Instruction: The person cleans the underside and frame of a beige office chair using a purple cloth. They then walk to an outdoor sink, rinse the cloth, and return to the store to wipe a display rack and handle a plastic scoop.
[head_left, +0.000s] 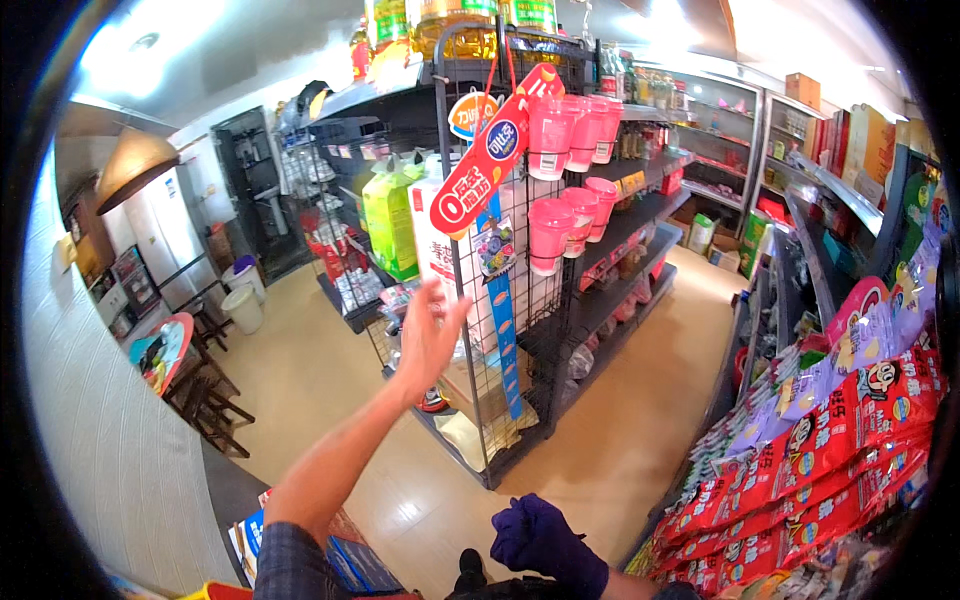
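Observation:
My left hand (433, 334), bare, reaches forward with its fingers apart, at the end of a black wire-mesh rack. Behind its fingertips stands a white carton (435, 251) on the shelf, beside a green pack (390, 221); whether the fingers touch the mesh or the carton I cannot tell. A red promotional hanger (484, 176) hangs above the hand. Pink lidded cups (551, 232) are fixed to the mesh to its right. Low before my body, my right hand (531, 534) wears a dark purple glove, its fingers curled; nothing shows in it.
Red candy bags (810, 450) crowd the right shelf. A tiled aisle (637, 360) runs between the racks towards glass-door coolers (720, 135). At left are a round table (180, 349), wooden stools (206, 405) and a white bin (244, 306). Oil bottles (454, 37) stand on the rack's top.

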